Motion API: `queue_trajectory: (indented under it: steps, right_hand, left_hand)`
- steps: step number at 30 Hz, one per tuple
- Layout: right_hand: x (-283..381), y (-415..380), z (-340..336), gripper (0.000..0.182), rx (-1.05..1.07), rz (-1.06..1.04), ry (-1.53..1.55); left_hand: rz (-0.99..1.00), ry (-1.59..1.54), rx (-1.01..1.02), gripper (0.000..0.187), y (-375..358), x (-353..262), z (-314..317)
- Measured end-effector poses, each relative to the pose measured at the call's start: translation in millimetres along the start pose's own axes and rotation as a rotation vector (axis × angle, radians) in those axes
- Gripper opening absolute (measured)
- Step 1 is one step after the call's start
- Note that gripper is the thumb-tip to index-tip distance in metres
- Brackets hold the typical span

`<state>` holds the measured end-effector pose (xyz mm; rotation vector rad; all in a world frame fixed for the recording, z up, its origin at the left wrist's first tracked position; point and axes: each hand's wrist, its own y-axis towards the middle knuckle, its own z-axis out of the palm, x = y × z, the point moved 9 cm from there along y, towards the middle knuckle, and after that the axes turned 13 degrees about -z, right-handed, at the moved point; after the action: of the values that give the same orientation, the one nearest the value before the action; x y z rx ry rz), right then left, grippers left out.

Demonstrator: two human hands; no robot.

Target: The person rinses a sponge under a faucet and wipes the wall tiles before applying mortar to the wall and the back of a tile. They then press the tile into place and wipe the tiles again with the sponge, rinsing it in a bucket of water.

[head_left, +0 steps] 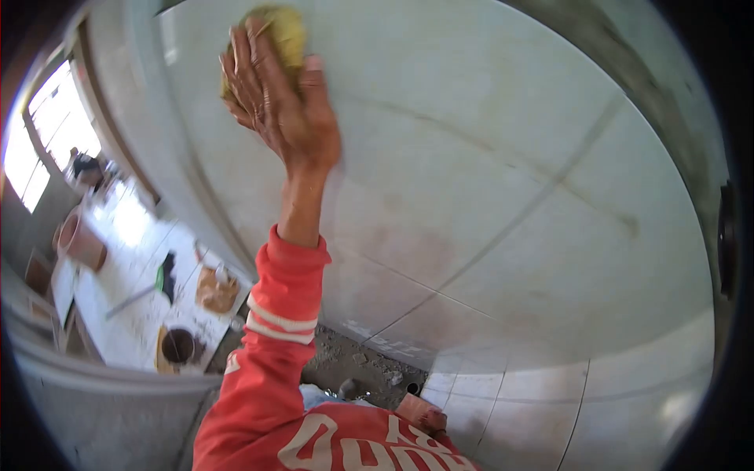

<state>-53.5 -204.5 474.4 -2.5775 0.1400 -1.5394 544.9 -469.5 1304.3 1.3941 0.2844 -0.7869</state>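
My left hand point(287, 110), wet and with its back toward me, presses a yellow sponge point(284, 35) against the pale tiled wall point(440, 188). Its fingers lie over the sponge and its thumb points up along the right side. A red sleeve with white stripes covers that arm. Low in the view, my right hand point(433, 421) shows only as a small dark part beside a pinkish block-like thing point(412, 407). Its fingers are too hidden to read. Brownish streaks and darker seams run across the wall tiles.
Through an opening at left, a tiled floor holds a pinkish bucket point(82, 242), a pail with dark contents point(179, 345), a brown bag point(217, 290) and a green-and-black long-handled tool point(166, 277). Another person point(88, 170) is near the window. Rubble point(369, 365) and a pipe hole point(413, 388) lie below.
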Motion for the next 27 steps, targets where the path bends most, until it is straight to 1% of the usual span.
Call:
queue_trajectory:
  steps: [1, 2, 3, 4, 5, 6, 7, 8, 9, 10, 11, 12, 13, 14, 16, 17, 19, 20, 22, 24, 26, 27]
  right_hand:
    - [34.0, -4.0, 11.2, 0.023, 0.251, -0.089, -0.459]
    - [40.8, -13.5, 25.1, 0.028, 0.522, -0.164, -0.918]
    - [36.5, -17.1, 34.3, 0.040, 0.582, -0.196, -0.860]
    - [31.4, -16.6, 38.3, 0.040, 0.549, -0.177, -0.844]
    - [28.7, -12.4, 47.6, 0.038, 0.545, -0.202, -0.845]
    - [26.5, -9.3, 55.1, 0.036, 0.547, -0.229, -0.850]
    - [21.7, -9.4, 59.0, 0.034, 0.557, -0.253, -0.860]
    - [7.4, -8.8, 63.3, 0.034, 0.545, -0.244, -0.859]
    - [-28.1, -10.0, 64.3, 0.031, 0.340, 0.222, -0.013]
    - [-50.7, -21.1, 82.8, 0.028, 0.086, 0.643, 0.843]
    - [-46.6, -17.2, 85.2, 0.028, 0.085, 0.636, 0.853]
    - [-40.5, -10.1, 96.4, 0.023, 0.147, 0.547, 1.008]
    - [-31.5, -8.1, 104.3, 0.019, 0.207, 0.457, 1.159]
    - [-13.2, -13.6, 108.1, 0.019, 0.201, 0.456, 1.162]
    - [-14.0, -32.6, 81.3, 0.017, -0.109, 0.457, 0.597]
    - [44.6, -54.5, 61.6, 0.017, -0.104, 0.459, 0.593]
    - [77.6, -57.3, 64.7, 0.017, -0.105, 0.431, 0.568]
    - [100.2, -56.2, 64.4, 0.016, -0.106, 0.413, 0.558]
    - [119.1, -51.9, 61.7, 0.016, -0.107, 0.375, 0.527]
    - [151.4, -47.8, 61.6, 0.016, -0.101, 0.341, 0.499]
    - [176.2, -56.7, 64.3, 0.016, -0.068, 0.323, 0.457]
    - [184.3, -61.6, 68.5, 0.015, -0.038, 0.318, 0.430]
  left_hand:
    - [0.147, -0.033, 0.020, 0.068, -17.1, -48.6, 10.4]
    - [0.221, -0.048, 0.063, 0.074, -41.4, -92.6, 21.3]
    - [0.296, -0.057, 0.095, 0.081, -69.1, -141.0, 22.8]
    - [0.245, 0.301, 0.241, 0.064, -86.2, -186.7, 22.7]
    - [0.419, 0.027, 0.134, 0.077, -99.7, -204.1, 38.9]
    - [0.529, 0.053, 0.207, 0.082, -136.4, -222.7, 57.2]
    - [0.429, -0.263, 0.345, 0.075, -148.6, -256.1, 47.5]
    - [0.524, -0.278, 0.317, 0.072, -170.1, -277.0, 47.8]
    - [0.584, -0.271, 0.346, 0.071, -190.5, -287.0, 50.1]
    - [0.649, -0.260, 0.373, 0.071, -209.6, -291.9, 47.8]
    - [0.705, -0.214, 0.408, 0.074, -230.6, -289.0, 46.5]
    - [0.764, -0.169, 0.444, 0.077, -255.5, -282.0, 44.0]
    - [0.871, -0.139, 0.492, 0.074, -284.4, -270.3, 36.1]
    - [0.971, -0.106, 0.540, 0.071, -310.5, -251.4, 27.5]
    - [1.064, -0.133, 0.543, 0.068, -364.3, -204.4, 10.8]
    - [1.061, -0.127, 0.544, 0.068, -363.1, -190.0, 5.1]
    - [1.130, -0.128, 0.678, 0.074, -361.9, -170.1, 0.2]
    - [1.135, -0.120, 0.673, 0.074, -353.8, -171.2, 3.1]
    - [1.013, -0.204, 0.605, 0.084, -308.4, -181.1, 16.1]
    - [0.788, -0.207, 0.581, 0.092, -220.8, -210.4, 28.6]
    - [0.526, -0.226, 0.505, 0.092, -143.2, -228.8, 28.5]
    - [0.516, -0.186, 0.503, 0.092, -132.3, -227.8, 34.6]
